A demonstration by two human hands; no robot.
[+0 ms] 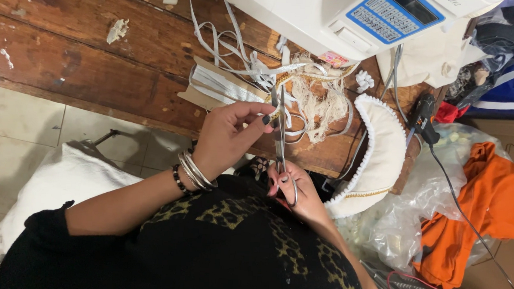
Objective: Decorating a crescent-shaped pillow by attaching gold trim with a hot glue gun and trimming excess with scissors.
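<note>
Scissors (pixel 282 152), steel, are held blades-up just in front of the wooden table (pixel 77 47) edge, close to the person's body. The right hand (pixel 299 193) is closed through the finger loops at the lower end. The left hand (pixel 227 133), with bangles (pixel 192 171) at the wrist, sits beside the blades, thumb and fingers pinched together on a piece of gold-edged trim (pixel 278 101) at the blade tips; the exact hold on the trim is partly hidden.

On the table edge, right of the scissors, lies a white curved padded piece (pixel 383 153) bordered with small white beads. Beyond the scissors, on the table top, a tangle of cream fringe (pixel 326 110) and white ribbon (pixel 239 53) rests over a flat cardboard card (pixel 203 89). Further back on the table stands a white sewing machine (pixel 314 13) with a blue keypad panel (pixel 393 12). Off the table's right end, orange cloth (pixel 494 197) lies over clear plastic bags (pixel 422 198).
</note>
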